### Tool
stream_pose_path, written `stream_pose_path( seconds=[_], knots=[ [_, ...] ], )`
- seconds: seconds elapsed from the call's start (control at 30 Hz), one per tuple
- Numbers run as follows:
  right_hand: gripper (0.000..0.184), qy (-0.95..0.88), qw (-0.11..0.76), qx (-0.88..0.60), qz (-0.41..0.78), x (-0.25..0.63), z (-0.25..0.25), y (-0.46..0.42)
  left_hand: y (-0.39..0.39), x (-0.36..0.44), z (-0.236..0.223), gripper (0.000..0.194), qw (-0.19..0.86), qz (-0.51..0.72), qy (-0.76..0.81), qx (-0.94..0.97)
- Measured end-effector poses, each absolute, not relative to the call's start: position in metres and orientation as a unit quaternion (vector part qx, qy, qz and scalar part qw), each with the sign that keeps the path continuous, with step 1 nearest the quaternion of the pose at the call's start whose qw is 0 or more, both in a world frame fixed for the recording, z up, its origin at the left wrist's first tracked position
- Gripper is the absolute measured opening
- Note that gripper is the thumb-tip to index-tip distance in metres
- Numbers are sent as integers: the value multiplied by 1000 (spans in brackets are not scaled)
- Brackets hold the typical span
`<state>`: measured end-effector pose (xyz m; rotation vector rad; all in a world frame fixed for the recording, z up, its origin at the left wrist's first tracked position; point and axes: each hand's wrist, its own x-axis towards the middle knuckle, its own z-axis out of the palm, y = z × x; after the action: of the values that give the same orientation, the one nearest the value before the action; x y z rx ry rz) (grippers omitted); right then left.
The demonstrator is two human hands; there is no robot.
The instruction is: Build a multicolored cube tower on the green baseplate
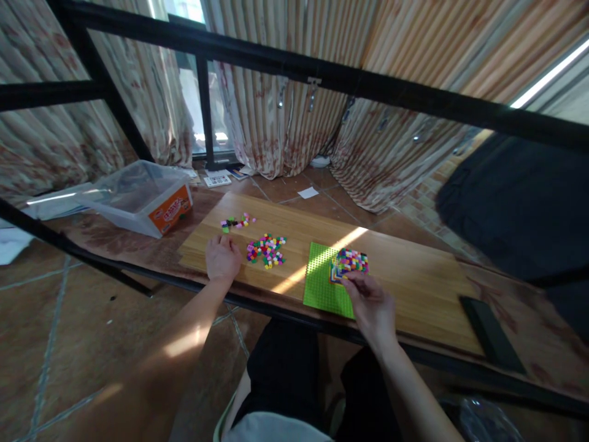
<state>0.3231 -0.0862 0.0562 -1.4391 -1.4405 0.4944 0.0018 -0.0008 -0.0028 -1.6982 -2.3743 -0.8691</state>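
Observation:
My right hand point(372, 304) is closed in a pinch at the near corner of a block of multicoloured building bricks point(353, 260). A bit of yellow shows at the fingertips, apparently a small building brick. The block stands on a bright green studded baseplate point(322, 288). On the wooden board, my left hand point(223, 258) rests with its fingers curled; whatever they may hold is hidden. Just right of that hand lies a loose pile of small colourful bricks point(267, 250). A smaller group of bricks point(238, 222) is spread out behind it.
The wooden board point(414, 282) lies across a low table. At left stands a clear plastic bin point(133, 196) with an orange label. A dark flat object point(491, 334) lies at the board's right end. A black metal bar point(285, 58) crosses overhead, before striped curtains point(276, 123).

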Motion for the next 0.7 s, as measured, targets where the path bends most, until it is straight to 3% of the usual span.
stream_pose_path(
  seconds=[0.33, 0.7],
  knots=[
    [16, -708, 425, -563, 8, 350, 66, -47, 1, 1, -4, 26, 64, -275, -781, -557],
    [15, -688, 452, -568, 11, 348, 56, -46, 0, -1, -4, 26, 85, -278, -773, -564]
  ],
)
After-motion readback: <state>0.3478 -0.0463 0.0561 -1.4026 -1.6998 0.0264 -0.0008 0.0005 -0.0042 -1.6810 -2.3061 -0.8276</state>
